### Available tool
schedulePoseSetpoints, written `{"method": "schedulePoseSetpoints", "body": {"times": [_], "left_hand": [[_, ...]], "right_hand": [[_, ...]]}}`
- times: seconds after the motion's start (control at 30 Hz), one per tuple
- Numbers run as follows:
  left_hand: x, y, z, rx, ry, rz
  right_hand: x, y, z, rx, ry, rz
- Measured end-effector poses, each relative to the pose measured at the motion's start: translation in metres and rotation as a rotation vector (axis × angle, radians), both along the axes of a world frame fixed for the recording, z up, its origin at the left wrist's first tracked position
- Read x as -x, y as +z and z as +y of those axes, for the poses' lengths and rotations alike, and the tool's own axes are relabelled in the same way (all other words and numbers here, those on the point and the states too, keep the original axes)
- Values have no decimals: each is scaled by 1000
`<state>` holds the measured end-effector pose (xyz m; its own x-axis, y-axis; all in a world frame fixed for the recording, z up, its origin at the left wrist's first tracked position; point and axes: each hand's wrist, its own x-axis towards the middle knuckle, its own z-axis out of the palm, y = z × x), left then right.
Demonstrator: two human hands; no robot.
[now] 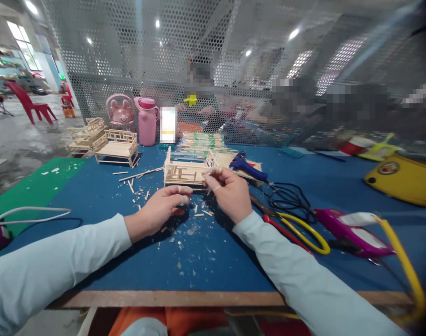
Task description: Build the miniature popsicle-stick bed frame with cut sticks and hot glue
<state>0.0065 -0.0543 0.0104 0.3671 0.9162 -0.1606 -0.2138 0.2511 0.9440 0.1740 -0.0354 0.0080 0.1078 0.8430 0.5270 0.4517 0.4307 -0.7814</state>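
Observation:
A small bench built of thin wooden sticks stands on the blue table in front of me. My left hand is just in front of its left side, fingers stretched out and apart, with white wrappings on the fingertips. Nothing shows in its grasp. At the bench's front right, my right hand has thumb and fingers pinched together. Whatever lies between them is too small to make out. Short stick pieces lie on the table below the hands, and longer sticks are to the left of the bench.
A blue glue gun lies right of the bench, its black cable coiled nearby. Scissors with red and yellow handles and a purple power strip are farther right. Finished-looking stick benches, a pink bottle and stick bundles stand behind.

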Motion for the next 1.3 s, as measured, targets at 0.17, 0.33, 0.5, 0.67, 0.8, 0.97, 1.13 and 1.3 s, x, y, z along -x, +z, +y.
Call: {"method": "schedulePoseSetpoints", "body": {"times": [0.17,0.33,0.5,0.67,0.8,0.97,1.13,1.3], "left_hand": [[3,-3,1,-46,49,67],[5,-3,2,-94,69,87],[4,-2,1,-112,81,88],[3,-2,1,-126,74,74],[3,-2,0,-127,74,50],[3,-1,-1,-123,71,61],[3,0,-2,-130,67,65],[3,2,-3,-111,61,66]], "right_hand": [[3,-9,9,-6,-104,-58],[6,-15,13,4,-140,-54],[7,-13,15,42,-86,28],[13,-12,15,111,-63,162],[16,-12,14,150,-59,245],[15,-13,15,109,-84,177],[14,-13,14,52,-100,49],[15,-10,11,56,-97,17]]}}
